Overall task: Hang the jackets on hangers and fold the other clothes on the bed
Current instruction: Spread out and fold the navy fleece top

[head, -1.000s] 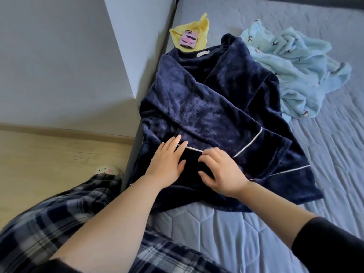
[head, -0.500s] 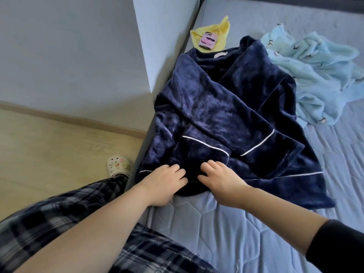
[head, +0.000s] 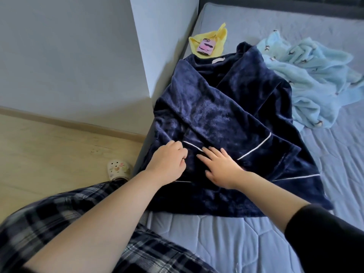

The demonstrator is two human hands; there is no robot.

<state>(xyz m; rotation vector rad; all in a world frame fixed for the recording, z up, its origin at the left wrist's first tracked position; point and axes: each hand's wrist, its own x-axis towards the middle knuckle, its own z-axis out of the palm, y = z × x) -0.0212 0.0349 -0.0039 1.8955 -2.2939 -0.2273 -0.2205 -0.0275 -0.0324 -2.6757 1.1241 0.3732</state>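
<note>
A navy fleece top (head: 220,107) with white piping lies spread on the grey-blue bed (head: 226,239), collar toward the far end, one sleeve folded across its front. My left hand (head: 167,163) rests at the white-piped cuff with fingers curled into the fabric. Just right of it, my right hand (head: 220,167) lies flat on the sleeve with fingers spread. A crumpled light blue fleece garment (head: 307,79) lies at the far right, touching the navy top.
A yellow cloth (head: 214,39) with a pink phone (head: 205,47) on it lies beyond the collar. A white wall corner (head: 141,56) borders the bed's left edge. A slipper (head: 118,169) sits on the wooden floor, and my plaid-trousered leg (head: 65,223) is below.
Both hands went from the cuff down to the top's near hem, then back up onto the folded sleeve. The left hand's fingers are now curled; the right hand has flattened out.
</note>
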